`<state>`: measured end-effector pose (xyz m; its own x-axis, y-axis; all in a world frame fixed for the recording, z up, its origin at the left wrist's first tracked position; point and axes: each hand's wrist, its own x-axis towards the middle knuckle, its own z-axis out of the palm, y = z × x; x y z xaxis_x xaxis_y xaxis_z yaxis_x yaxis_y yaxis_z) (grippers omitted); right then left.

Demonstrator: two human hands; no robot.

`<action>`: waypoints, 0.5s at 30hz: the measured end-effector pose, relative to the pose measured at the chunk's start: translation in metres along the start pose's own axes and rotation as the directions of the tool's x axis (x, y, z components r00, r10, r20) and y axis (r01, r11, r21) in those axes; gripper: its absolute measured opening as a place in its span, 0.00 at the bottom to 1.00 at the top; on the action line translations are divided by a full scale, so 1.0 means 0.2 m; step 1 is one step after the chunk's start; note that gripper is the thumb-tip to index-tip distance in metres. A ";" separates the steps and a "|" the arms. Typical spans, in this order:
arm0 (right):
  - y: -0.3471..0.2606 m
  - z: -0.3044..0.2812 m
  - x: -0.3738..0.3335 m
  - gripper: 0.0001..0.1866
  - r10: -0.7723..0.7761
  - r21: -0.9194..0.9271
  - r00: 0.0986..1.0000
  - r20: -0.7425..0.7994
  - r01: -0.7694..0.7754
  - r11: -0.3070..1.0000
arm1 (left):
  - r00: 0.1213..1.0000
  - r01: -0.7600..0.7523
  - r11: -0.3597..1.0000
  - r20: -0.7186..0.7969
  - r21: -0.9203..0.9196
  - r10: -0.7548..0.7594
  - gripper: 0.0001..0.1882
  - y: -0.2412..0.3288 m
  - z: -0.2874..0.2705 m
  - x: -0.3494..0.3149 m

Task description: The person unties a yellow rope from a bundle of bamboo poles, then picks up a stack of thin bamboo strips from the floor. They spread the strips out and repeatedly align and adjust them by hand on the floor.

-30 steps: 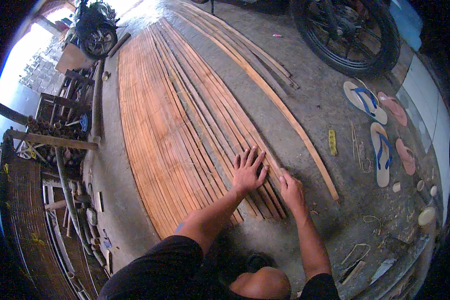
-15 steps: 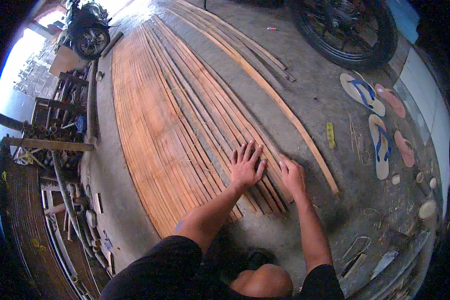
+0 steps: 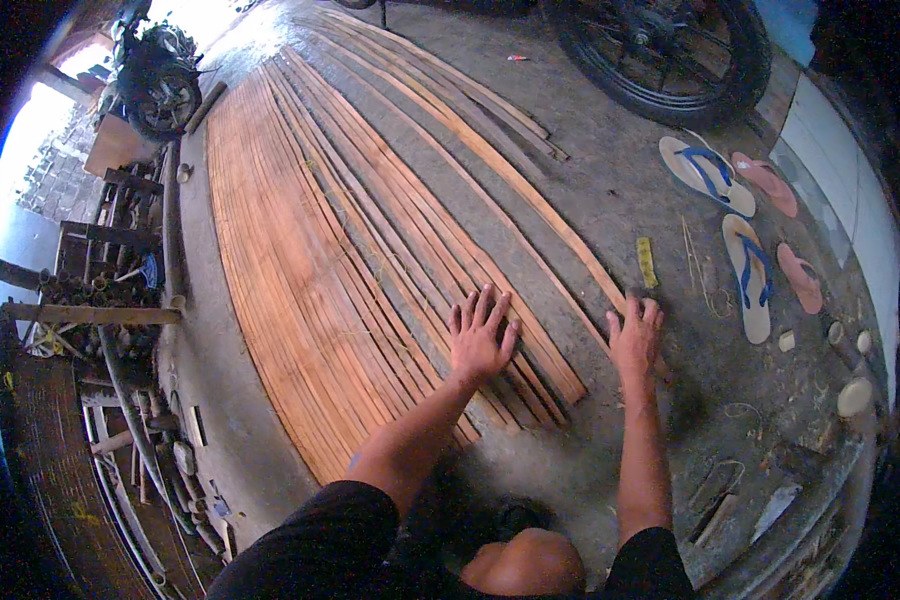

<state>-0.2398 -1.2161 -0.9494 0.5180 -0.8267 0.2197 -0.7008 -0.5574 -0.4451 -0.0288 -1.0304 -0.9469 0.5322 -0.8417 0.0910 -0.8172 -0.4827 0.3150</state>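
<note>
Many long, thin wooden strips [image 3: 280, 230], possibly split bamboo, lie side by side on the floor, running away from me. My left hand [image 3: 480, 345] rests flat on the loose strips at the right part of this row, its fingers spread. Farther right, my right hand [image 3: 637, 338] bends its fingers down over the near end of a narrow strip [image 3: 515, 235], set apart from the row. A wider, lighter strip [image 3: 540, 185] runs just to the right of that one and passes under the same hand. The fingertips' exact grip is partly hidden.
Two pairs of flip-flops, beige [image 3: 748, 280] and pink [image 3: 800, 275], lie at the right. A motorcycle wheel [image 3: 660, 50] stands at the far right, another motorcycle [image 3: 160, 85] far left. A rack of poles [image 3: 110, 250] stands left. A yellow piece [image 3: 647, 262] lies beyond my right hand.
My right hand has moved right, away from the row, and a narrow strip now lies apart beside the wider one. My left hand stays on the strips; the view has shifted slightly.
</note>
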 end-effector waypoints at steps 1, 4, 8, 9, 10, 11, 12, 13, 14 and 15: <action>0.04 -0.02 0.00 0.18 0.083 -0.038 0.993 0.080 -0.080 0.996 | 1.000 -0.001 1.000 0.001 -0.003 0.001 0.31 0.00 0.01 0.01; 0.11 -0.03 -0.01 0.15 0.083 -0.045 0.995 0.047 -0.081 0.996 | 1.000 -0.003 1.000 0.004 -0.011 0.003 0.31 0.02 0.02 0.01; -0.02 -0.13 0.03 0.14 0.309 0.090 0.918 0.249 -0.340 0.936 | 1.000 0.006 1.000 0.010 0.007 -0.006 0.31 0.01 0.01 0.00; -0.08 -0.17 0.03 0.14 0.240 0.148 0.944 0.228 -0.277 0.949 | 1.000 0.013 1.000 0.010 0.017 -0.013 0.31 0.00 0.01 0.00; -0.14 -0.21 0.01 0.13 0.168 0.208 0.965 0.202 -0.210 0.955 | 1.000 0.011 1.000 0.012 0.019 -0.012 0.31 -0.01 0.01 -0.01; -0.17 -0.23 0.00 0.13 0.095 0.267 0.981 0.168 -0.139 0.954 | 1.000 0.008 1.000 0.011 0.022 -0.008 0.31 -0.01 0.01 -0.01; -0.18 -0.21 -0.02 0.13 0.094 0.256 0.981 0.168 -0.135 0.957 | 1.000 0.007 1.000 0.009 0.026 -0.007 0.31 -0.02 0.00 -0.01; -0.17 -0.20 -0.04 0.13 0.098 0.234 0.982 0.162 -0.135 0.963 | 1.000 0.004 1.000 0.009 0.022 -0.004 0.31 0.00 0.01 0.00; -0.15 -0.18 -0.07 0.13 0.100 0.212 0.982 0.160 -0.133 0.968 | 1.000 0.005 1.000 0.011 0.018 -0.005 0.32 0.01 0.02 0.00; -0.11 -0.12 -0.09 0.13 0.060 0.190 0.991 0.120 -0.082 0.978 | 1.000 0.006 1.000 0.012 0.015 -0.006 0.32 0.01 0.03 0.00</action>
<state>-0.2461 -1.1917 -0.9221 0.5304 -0.8433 0.0869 -0.6349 -0.4630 -0.6185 -0.0310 -1.0332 -0.9511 0.5346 -0.8415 0.0776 -0.8171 -0.4913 0.3015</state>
